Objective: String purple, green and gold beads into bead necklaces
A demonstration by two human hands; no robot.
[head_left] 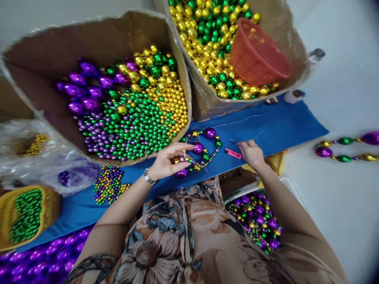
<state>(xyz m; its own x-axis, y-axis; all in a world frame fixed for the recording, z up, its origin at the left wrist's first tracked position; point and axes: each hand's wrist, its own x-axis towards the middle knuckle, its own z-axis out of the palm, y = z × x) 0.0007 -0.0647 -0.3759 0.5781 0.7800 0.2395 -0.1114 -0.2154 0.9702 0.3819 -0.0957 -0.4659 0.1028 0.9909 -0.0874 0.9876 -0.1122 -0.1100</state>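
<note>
Left hand: just left of the frame's middle, palm turned inward, the left hand (170, 159) curves thumb and fingers around part of the bead string; whether it pinches it, I cannot tell.
Left wrist: a metal watch (149, 177); forearm rising from lower left.
Right hand: right of the middle, the right hand (251, 154) is bent at the wrist, fingertips pinching a thin metal tool (235, 142) that points left.
Bead string: the bead string (213, 159) lies looped in the middle, purple, green and gold, on the blue cloth (284, 128).
Pink lighter: the pink lighter (233, 153) lies between the hands, near the right fingertips.
Left box: upper left, the left box (89, 41) holds purple, green and gold beads.
Right box: top, right of centre, the right box (207, 103) holds gold and green beads, a red basket (245, 61) tilted on them.
Yellow basket: lower left, the yellow basket (51, 205) holds green beads.
Lower right: mixed beads (260, 223) heaped below the right forearm.
</note>
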